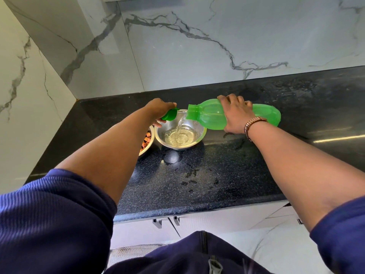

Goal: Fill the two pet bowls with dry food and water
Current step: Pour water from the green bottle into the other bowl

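A green plastic bottle [213, 115] lies tipped on its side in my right hand [236, 115], its open mouth over a steel bowl [200, 138]. Water streams from the mouth into that bowl, which holds a shallow pool. My left hand [158, 110] is at the bowl's far left rim and grips the green bottle cap [170, 114]. A second bowl [150, 144] with orange and brown dry food stands just left of the water bowl; my left forearm hides most of it.
Both bowls rest on a black speckled countertop [197, 184] in a corner of marble-tiled walls [177, 46]. Small wet spots mark the counter in front of the bowls. Cabinet handles [158, 223] sit below the counter's front edge.
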